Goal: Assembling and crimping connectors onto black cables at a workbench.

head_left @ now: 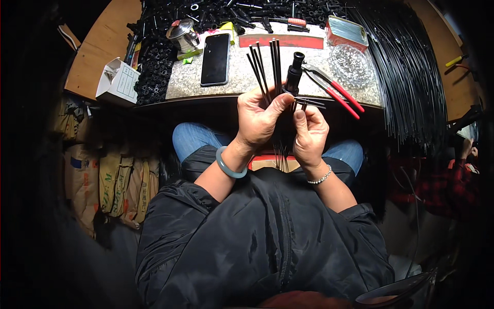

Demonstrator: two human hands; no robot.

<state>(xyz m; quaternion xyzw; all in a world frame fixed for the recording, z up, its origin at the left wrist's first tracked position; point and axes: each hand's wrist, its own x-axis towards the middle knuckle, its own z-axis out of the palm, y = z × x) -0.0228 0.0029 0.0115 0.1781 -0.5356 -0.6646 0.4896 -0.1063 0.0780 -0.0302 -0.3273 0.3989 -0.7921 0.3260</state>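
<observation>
Speckled, pale worktop (185, 81) spans the upper middle of the frame, with a phone (215, 59) at its left and red-handled pliers (342, 103) at its right. Long black rods (406, 77) spread down the upper right. Just above the frame's centre, the left hand (260, 116) is clamped on a black tubular part (294, 74), which stands slightly tilted; several thin black sticks (278, 67) rise from that same hand. Just beside the part's lower end, the right hand (311, 136) has its fingers curled; whether they grip anything, I cannot tell.
</observation>
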